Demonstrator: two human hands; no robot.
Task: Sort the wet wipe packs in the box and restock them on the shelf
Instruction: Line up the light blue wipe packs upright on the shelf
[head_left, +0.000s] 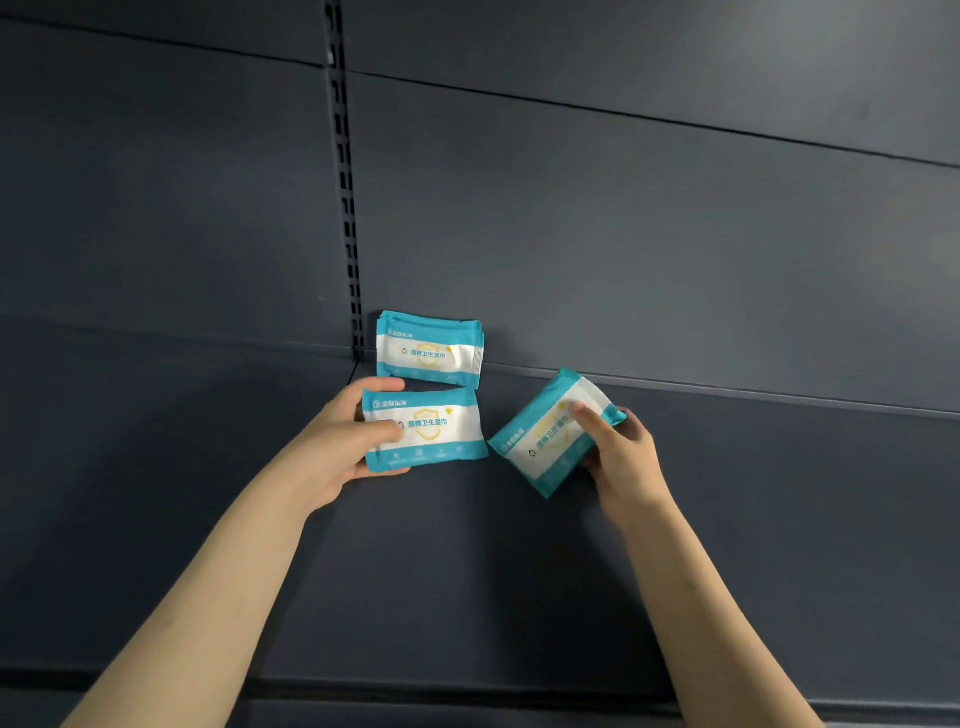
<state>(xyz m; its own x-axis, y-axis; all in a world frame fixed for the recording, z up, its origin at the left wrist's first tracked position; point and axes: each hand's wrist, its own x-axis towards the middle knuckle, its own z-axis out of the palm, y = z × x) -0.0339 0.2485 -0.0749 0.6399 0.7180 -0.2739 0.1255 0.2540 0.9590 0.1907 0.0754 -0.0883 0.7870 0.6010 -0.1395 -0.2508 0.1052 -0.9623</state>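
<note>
A dark blue-grey back wall (623, 234) fills the scene, built of wide horizontal panels divided by thin black seams (675, 122) that slope slightly to the right. A black slotted upright (347, 208) runs down the wall left of centre, its paired slots stacked in a vertical row.

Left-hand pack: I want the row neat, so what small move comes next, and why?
Probably set the left-hand pack down directly in front of the shelved packs by the back panel. The left hand holds it level and lined up with them, while the right hand holds the right-hand pack tilted, off to the side.
</note>
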